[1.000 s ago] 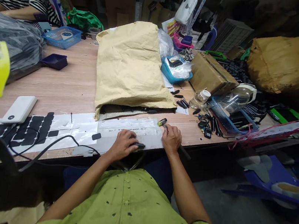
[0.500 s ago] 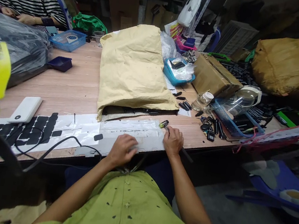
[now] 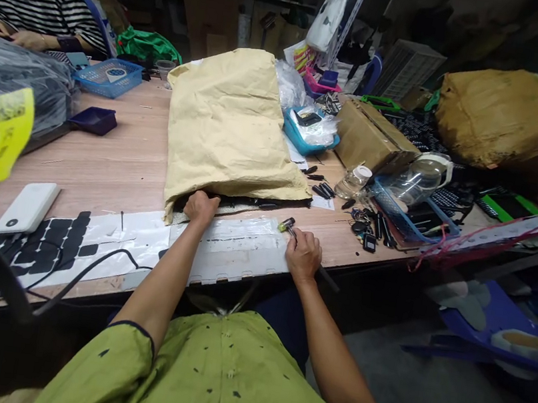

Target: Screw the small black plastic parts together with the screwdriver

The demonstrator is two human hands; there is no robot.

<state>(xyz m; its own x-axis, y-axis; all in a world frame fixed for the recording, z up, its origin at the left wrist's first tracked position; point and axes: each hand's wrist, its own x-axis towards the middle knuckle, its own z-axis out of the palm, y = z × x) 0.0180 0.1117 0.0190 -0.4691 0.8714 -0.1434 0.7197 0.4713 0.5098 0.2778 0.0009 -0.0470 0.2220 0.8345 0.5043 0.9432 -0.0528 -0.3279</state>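
Note:
My left hand (image 3: 200,205) reaches forward to the open mouth of a big tan paper sack (image 3: 227,124) lying on the wooden table (image 3: 118,159); its fingers are curled at the sack's edge, and what they grip is hidden. My right hand (image 3: 302,255) is closed round a screwdriver (image 3: 287,226) with a yellow-and-black handle tip, resting on a white flat panel (image 3: 236,250) at the table's front edge. Dark contents show inside the sack's opening.
A white power bank (image 3: 28,208), black key pieces on white sheets (image 3: 55,244) and a black cable (image 3: 86,272) lie left. Blue baskets (image 3: 108,76), a cardboard box (image 3: 372,136), a clear jug (image 3: 421,177) and small black parts (image 3: 366,226) crowd the right. A person in stripes sits far left.
My left hand left the white panel near the table edge and moved forward to the mouth of the tan sack. My right hand stayed put with the screwdriver.

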